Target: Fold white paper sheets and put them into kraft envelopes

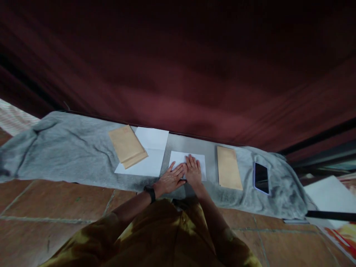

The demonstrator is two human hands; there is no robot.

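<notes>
A small white sheet of paper (200, 160), perhaps folded, lies on the grey cloth in front of me. My left hand (171, 179) rests on its lower left part with the fingers stretched out. Flat on the middle of the paper is my right hand (193, 171), its fingers extended and touching the left fingertips. To the left lies a larger white sheet (154, 157) with a crease across it. Brown envelopes (126, 142) overlap its left side. Another brown envelope (229, 167), maybe a stack, sits to the right of the paper.
A grey cloth (75, 148) covers the long narrow surface. Towards its right end lies a phone (261, 178) with a dark screen. A dark red curtain-like fabric (178, 85) rises behind. Tiled floor (69, 202) shows in front, and white paper (330, 196) is at the far right.
</notes>
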